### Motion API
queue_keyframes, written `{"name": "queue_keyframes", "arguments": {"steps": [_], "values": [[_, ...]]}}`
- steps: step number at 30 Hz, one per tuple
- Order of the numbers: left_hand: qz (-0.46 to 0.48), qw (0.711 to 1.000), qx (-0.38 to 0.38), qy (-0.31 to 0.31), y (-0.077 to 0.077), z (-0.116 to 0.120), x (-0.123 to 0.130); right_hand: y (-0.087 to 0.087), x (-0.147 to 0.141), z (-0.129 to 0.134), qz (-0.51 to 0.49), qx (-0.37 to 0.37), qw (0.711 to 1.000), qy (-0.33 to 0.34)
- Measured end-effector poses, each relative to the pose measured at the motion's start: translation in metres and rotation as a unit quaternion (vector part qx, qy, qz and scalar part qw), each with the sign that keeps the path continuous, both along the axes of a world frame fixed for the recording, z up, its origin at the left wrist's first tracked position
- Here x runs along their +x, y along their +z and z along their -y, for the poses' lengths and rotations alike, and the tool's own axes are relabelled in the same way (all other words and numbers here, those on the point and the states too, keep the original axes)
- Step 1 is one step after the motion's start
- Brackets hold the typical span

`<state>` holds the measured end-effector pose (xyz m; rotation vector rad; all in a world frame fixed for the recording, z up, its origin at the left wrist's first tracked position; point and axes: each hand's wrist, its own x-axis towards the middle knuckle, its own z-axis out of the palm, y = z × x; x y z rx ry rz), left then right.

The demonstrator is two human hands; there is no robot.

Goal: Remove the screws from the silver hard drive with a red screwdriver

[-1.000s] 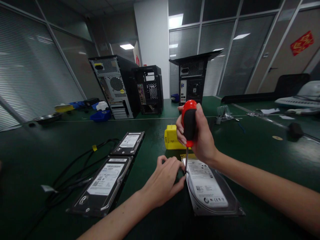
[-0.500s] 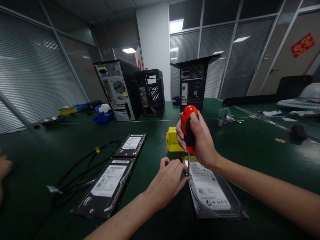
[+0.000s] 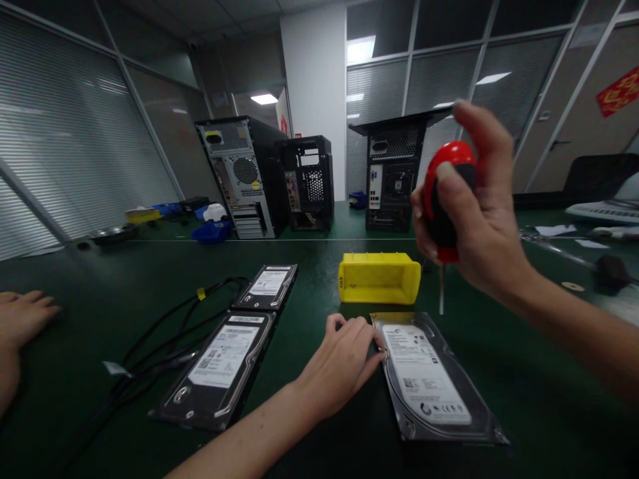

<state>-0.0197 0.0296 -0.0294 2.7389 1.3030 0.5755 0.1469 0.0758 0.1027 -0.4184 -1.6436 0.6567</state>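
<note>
My right hand [image 3: 492, 213] grips a red and black screwdriver [image 3: 452, 199], held upright in the air above and right of a hard drive [image 3: 439, 379]. Its index finger is raised off the handle, and the shaft points down, clear of the drive. The drive lies label up on the green table. At its upper left edge, my left hand [image 3: 342, 366] has thumb and fingertips pinched together. What is between them is too small to make out. Behind the drive sits a yellow bin [image 3: 380, 279], its open side facing me.
Two more hard drives [image 3: 224, 369] lie in line at the left, beside black cables [image 3: 150, 326]. Another person's hand [image 3: 27, 316] rests at the far left. Computer cases [image 3: 244, 173] stand at the back, with a blue bin [image 3: 212, 231] near them.
My right hand has lifted the screwdriver off the drive's edge and moved it up and right. My left hand stays at the edge. The other person's hand reaches further into view.
</note>
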Motion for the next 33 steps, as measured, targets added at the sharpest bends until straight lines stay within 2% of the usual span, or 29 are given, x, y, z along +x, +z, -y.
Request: {"name": "queue_keyframes", "arguments": {"steps": [3,6,8,10,12,19,25,29,33], "values": [[-0.004,1.0,-0.009,0.002,0.002,0.001,0.0,-0.009,0.014,-0.007,0.227,0.003,0.973,-0.049],[-0.011,1.0,-0.005,0.004,0.002,0.001,0.0,-0.041,0.022,-0.016,0.372,0.003,0.925,-0.078],[-0.012,1.0,0.001,0.004,0.001,0.001,0.0,-0.063,0.025,-0.019,0.493,-0.023,0.865,-0.086],[-0.009,1.0,0.001,0.006,-0.001,0.0,0.0,-0.077,0.025,-0.021,0.607,-0.031,0.785,-0.121],[-0.004,1.0,-0.002,0.011,-0.002,0.0,0.0,-0.082,0.022,-0.022,0.649,-0.027,0.746,-0.146],[-0.016,0.999,-0.009,0.04,-0.002,-0.001,-0.001,-0.083,-0.01,-0.03,0.695,0.019,0.686,-0.213],[-0.038,0.998,-0.013,0.041,-0.003,0.0,-0.001,-0.085,-0.037,-0.048,0.702,0.013,0.669,-0.244],[-0.048,0.997,-0.028,0.046,0.0,0.001,0.001,-0.087,-0.041,-0.06,0.716,-0.004,0.654,-0.244],[-0.041,0.997,-0.041,0.045,0.001,0.002,0.002,-0.093,-0.043,-0.064,0.722,-0.008,0.653,-0.23]]}}
